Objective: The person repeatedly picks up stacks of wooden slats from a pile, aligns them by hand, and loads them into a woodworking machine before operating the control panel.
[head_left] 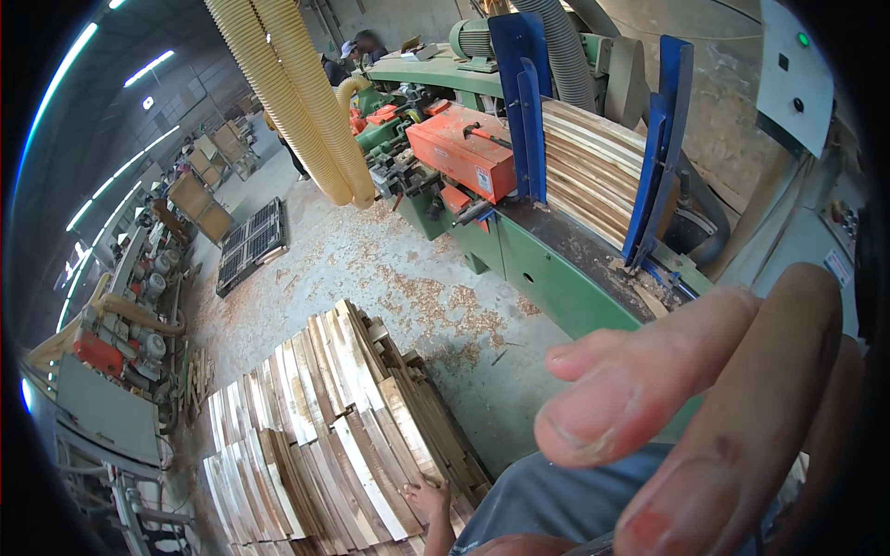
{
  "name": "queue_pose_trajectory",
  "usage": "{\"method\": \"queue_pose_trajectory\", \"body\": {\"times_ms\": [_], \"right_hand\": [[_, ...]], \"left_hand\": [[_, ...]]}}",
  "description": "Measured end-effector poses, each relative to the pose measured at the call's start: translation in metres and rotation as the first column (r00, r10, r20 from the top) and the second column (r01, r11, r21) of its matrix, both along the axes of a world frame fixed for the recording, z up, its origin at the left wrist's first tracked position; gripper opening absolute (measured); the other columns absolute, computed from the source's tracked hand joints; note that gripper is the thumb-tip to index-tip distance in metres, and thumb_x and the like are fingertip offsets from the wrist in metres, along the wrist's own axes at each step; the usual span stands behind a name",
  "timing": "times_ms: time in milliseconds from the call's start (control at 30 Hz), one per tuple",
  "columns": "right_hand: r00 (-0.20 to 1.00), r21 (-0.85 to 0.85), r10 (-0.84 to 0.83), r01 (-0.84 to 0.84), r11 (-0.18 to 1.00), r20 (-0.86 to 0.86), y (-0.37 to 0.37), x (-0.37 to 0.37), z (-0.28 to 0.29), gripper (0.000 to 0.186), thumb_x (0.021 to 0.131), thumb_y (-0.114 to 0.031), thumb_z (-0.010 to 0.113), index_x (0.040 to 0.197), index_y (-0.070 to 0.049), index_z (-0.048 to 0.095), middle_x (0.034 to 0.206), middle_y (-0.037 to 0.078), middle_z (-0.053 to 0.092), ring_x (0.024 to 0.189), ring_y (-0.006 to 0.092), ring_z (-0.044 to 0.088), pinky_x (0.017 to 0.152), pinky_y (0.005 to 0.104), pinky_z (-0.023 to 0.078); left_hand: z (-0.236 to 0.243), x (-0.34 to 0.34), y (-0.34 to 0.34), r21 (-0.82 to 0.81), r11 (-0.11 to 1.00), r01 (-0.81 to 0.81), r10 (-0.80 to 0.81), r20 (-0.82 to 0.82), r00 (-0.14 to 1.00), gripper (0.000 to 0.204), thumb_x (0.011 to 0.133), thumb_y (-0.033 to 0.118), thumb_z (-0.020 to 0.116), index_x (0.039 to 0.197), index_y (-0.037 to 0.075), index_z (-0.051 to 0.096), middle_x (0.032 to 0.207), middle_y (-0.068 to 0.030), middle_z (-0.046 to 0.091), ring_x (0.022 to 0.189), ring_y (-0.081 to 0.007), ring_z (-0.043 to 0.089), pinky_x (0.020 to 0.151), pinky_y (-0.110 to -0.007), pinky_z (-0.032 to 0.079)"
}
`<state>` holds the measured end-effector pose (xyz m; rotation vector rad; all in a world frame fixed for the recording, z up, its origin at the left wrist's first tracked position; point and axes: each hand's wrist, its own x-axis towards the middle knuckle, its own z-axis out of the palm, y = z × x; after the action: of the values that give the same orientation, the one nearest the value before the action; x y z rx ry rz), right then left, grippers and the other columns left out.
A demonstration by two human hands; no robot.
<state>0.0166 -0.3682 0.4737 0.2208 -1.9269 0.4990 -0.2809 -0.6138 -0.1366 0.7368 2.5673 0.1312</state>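
Observation:
My left hand [428, 499] rests on the near edge of a large stack of wooden boards [320, 422] at the lower middle. Its fingers are apart and touch the board ends, gripping nothing that I can see. Close in front of the camera, my right hand [705, 417] looms large at the lower right. The fingers stretch out with a gap between them and no object shows there; part of the hand is cut off by the dark rim.
A green woodworking machine [556, 273] runs along the right, with boards [593, 171] stacked between blue upright guides [519, 102]. A hammer [487, 135] lies on its orange cover [459, 157]. Yellow hoses [287, 102] hang ahead; a black pallet [252, 246] lies on the shavings-strewn floor. People [357, 51] stand far back.

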Motion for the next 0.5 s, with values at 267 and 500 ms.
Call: {"method": "queue_pose_trajectory", "body": {"times_ms": [267, 500], "right_hand": [[1.000, 0.038, -0.004, 0.005, 0.999, -0.012, -0.008, 0.078, -0.035, 0.041, 0.101, -0.049, 0.057, 0.131, -0.022, 0.061, 0.140, 0.010, 0.042, 0.130, 0.0349, 0.041, 0.110, 0.0574, 0.035], [0.999, 0.086, -0.050, 0.051, 0.995, -0.019, -0.077, 0.134, -0.087, 0.042, 0.101, -0.049, 0.057, 0.133, -0.023, 0.060, 0.139, 0.010, 0.043, 0.129, 0.0338, 0.041, 0.109, 0.0566, 0.035]], "left_hand": [[0.005, 0.000, -0.005, -0.016, 1.000, -0.023, 0.023, -0.006, 1.000, 0.098, 0.079, 0.046, 0.087, 0.159, 0.020, 0.036, 0.164, -0.0353, 0.019, 0.153, -0.0519, 0.021, 0.126, -0.052, 0.024], [-0.006, -0.001, -0.004, 0.013, 1.000, 0.009, -0.009, -0.038, 0.999, 0.098, 0.078, 0.046, 0.087, 0.159, 0.020, 0.037, 0.163, -0.0355, 0.021, 0.152, -0.0514, 0.023, 0.126, -0.052, 0.022]]}}
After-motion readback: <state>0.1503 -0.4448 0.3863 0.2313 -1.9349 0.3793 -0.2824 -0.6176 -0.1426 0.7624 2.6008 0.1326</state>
